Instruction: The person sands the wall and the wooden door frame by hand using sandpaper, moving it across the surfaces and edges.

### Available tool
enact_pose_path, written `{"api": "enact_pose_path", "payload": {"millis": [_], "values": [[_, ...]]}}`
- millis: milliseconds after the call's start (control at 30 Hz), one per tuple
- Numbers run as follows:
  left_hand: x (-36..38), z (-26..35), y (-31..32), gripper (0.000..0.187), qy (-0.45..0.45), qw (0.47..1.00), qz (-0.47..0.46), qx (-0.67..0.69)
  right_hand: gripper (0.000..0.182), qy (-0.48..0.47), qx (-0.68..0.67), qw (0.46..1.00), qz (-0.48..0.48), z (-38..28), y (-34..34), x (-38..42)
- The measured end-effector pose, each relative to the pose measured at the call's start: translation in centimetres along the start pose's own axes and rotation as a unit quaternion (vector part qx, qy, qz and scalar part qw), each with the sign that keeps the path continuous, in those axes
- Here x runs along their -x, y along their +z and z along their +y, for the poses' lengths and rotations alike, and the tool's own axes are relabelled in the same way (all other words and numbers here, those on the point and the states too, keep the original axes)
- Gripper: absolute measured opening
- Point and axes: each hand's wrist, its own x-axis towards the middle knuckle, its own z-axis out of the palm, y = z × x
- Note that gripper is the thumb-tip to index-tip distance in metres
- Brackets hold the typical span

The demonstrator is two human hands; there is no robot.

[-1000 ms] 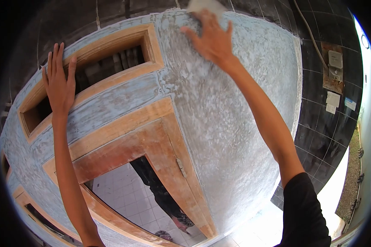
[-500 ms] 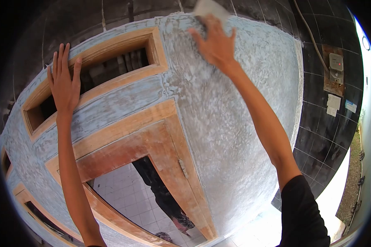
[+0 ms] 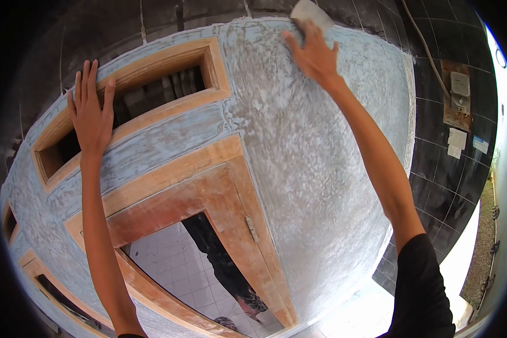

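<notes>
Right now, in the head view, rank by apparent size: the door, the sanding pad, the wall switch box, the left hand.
1. door
2. left hand, though it is nearer the camera
3. and 4. sanding pad and wall switch box: too alike to rank

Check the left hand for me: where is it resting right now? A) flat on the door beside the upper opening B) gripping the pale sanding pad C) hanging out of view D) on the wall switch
A: the left hand lies flat, fingers spread, on the door at the upper opening.
</notes>
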Motion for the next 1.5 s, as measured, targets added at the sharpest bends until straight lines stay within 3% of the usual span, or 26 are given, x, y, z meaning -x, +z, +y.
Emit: {"api": "enact_pose_path", "payload": {"millis": [133, 200, 333, 467, 533, 600, 667, 767, 933, 1033, 1167, 1233, 1400, 1500], "values": [[-0.1, 0.2, -0.1, 0.06, -0.006, 1.0, 0.001, 0.0, 0.089, 0.043, -0.007, 0.998, 0.036, -1.4, 2.3, -0.1], [0.0, 0.1, 0.0, 0.059, -0.003, 1.0, -0.001, -0.002, 0.089, -0.068, -0.004, 0.997, -0.024, -5.7, 1.9, 2.2], [-0.1, 0.1, -0.2, 0.062, 0.001, 1.0, -0.011, 0.007, 0.089, -0.125, -0.03, 0.992, -0.009, -6.0, 2.3, 3.0], [0.0, 0.1, -0.1, 0.062, -0.006, 1.0, -0.008, 0.007, 0.093, -0.023, -0.015, 1.0, 0.003, -0.5, 1.4, 0.3], [-0.1, 0.0, -0.1, 0.061, -0.01, 1.0, -0.004, 0.0, 0.096, 0.053, -0.028, 0.998, 0.034, 0.3, 0.7, -0.5], [0.0, 0.1, -0.1, 0.061, -0.003, 1.0, 0.002, 0.003, 0.097, 0.056, -0.013, 0.998, 0.024, -1.3, 1.5, 0.2], [0.0, 0.1, -0.1, 0.061, -0.005, 1.0, -0.004, 0.006, 0.098, -0.034, 0.018, 0.999, -0.035, -4.0, 1.6, 1.7], [-0.1, -0.2, -0.2, 0.061, -0.007, 1.0, -0.008, 0.013, 0.098, -0.114, -0.003, 0.993, -0.029, -4.5, 1.6, 3.3], [0.0, 0.0, -0.3, 0.06, -0.005, 1.0, -0.007, 0.007, 0.101, 0.028, 0.024, 0.999, -0.002, 3.7, 0.1, -0.2], [-0.1, 0.2, -0.4, 0.059, -0.013, 1.0, -0.006, 0.008, 0.104, 0.078, 0.012, 0.997, 0.02, 4.4, 0.0, -0.8], [-0.1, -0.1, -0.3, 0.06, -0.007, 1.0, -0.012, 0.012, 0.107, 0.029, 0.014, 0.998, -0.048, 1.2, 0.1, 1.4], [-0.2, -0.4, -0.1, 0.06, -0.006, 1.0, -0.014, 0.009, 0.106, -0.085, 0.024, 0.996, -0.033, 1.0, 0.7, 2.9], [-0.2, -0.5, -0.2, 0.06, 0.012, 1.0, -0.007, 0.01, 0.1, -0.003, 0.018, 1.0, -0.024, 6.8, -0.5, -0.7], [-0.2, -0.4, -0.1, 0.06, 0.006, 1.0, -0.009, 0.008, 0.084, 0.065, 0.037, 0.997, 0.02, 7.2, -1.1, -1.7]]}}
